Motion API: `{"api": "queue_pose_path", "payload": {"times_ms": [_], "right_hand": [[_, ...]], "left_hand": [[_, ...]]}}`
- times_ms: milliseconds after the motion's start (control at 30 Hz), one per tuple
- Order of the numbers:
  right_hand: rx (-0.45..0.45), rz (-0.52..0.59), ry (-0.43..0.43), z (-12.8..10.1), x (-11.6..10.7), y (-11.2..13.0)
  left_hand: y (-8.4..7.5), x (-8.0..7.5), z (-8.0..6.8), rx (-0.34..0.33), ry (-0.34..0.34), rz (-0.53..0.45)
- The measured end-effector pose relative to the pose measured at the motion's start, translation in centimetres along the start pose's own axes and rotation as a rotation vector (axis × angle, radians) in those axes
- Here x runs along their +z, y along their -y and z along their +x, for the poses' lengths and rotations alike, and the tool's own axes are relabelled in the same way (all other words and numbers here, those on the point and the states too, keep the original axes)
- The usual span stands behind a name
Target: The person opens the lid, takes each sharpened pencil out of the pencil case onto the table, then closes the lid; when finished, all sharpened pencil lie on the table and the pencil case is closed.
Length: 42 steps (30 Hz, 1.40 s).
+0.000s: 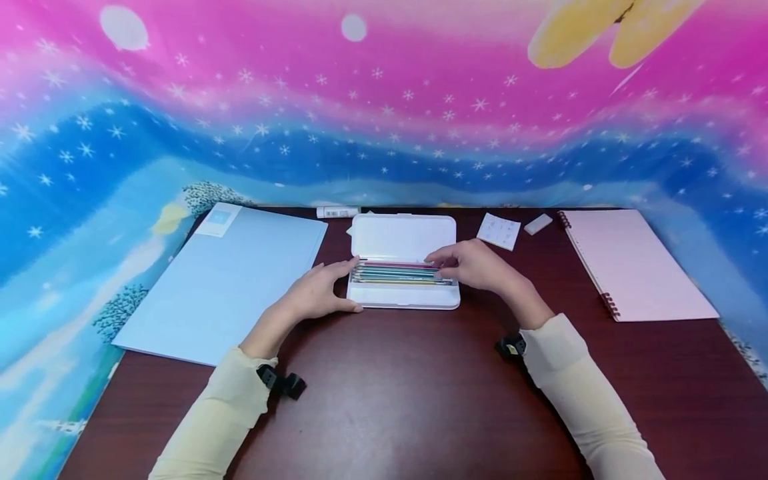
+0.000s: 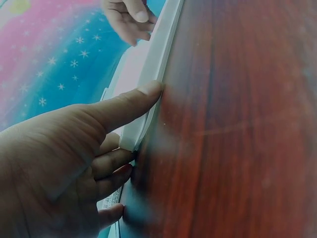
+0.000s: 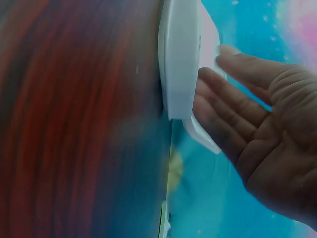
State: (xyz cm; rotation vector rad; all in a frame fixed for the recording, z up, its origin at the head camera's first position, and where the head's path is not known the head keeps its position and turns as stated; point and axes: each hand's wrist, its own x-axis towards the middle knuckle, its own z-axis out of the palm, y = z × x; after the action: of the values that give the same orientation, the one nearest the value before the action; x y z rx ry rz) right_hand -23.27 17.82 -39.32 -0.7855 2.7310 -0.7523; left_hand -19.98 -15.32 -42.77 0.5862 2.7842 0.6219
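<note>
A white pencil case lies on the table with its lid raised at the back. Several pencils are side by side in its base. My left hand holds the case's left end, thumb at the front corner and a finger toward the hinge side. In the left wrist view the left thumb lies along the white edge while the other fingers bend round the end. My right hand is over the right end, fingertips near the pencils' ends. The right wrist view shows its fingers loosely extended, thumb apart.
At the left lies a large light-blue folder. A glue stick sits behind the case. Back right are a small printed sheet and a white eraser. A pink spiral notebook lies far right, by the patterned cloth.
</note>
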Motion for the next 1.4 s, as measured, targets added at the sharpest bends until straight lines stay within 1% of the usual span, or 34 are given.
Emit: {"api": "queue_pose_path", "payload": {"times_ms": [167,300,500,567,800,900,1000,1100,1200,1400], "right_hand": [[-0.033,-0.059,0.051,0.2,0.5,0.4],[-0.067,-0.104,0.06,0.4,0.9,0.8],[-0.06,-0.146,0.071,0.4,1.3,1.0],[-0.048,-0.147,0.075,0.3,1.3,0.9],[0.018,-0.126,0.084,0.3,1.3,1.1],[0.01,-0.11,0.097,0.8,1.5,1.2],[-0.024,-0.103,0.099,1.1,1.6,1.2],[-0.053,-0.116,0.073,0.7,1.0,0.9],[-0.061,-0.129,0.029,-0.1,0.1,0.1],[-0.033,-0.113,-0.049,-1.8,-1.6,-2.1]], "left_hand": [[-0.1,0.0,0.1,-0.004,-0.01,0.02],[-0.3,0.1,0.0,-0.003,-0.016,0.031],[-0.5,0.2,-0.1,0.002,-0.023,0.017],[-0.5,0.3,-0.1,-0.002,-0.024,0.009],[-0.6,0.5,0.0,0.015,-0.029,0.001],[-0.4,0.3,-0.3,-0.01,-0.034,0.004],[-0.1,0.1,-0.6,-0.028,-0.034,0.01],[-0.1,0.1,-0.6,-0.02,-0.024,0.004],[-0.3,0.1,-0.5,-0.016,-0.021,0.0],[-0.5,0.2,-0.4,-0.026,-0.028,0.004]]}}
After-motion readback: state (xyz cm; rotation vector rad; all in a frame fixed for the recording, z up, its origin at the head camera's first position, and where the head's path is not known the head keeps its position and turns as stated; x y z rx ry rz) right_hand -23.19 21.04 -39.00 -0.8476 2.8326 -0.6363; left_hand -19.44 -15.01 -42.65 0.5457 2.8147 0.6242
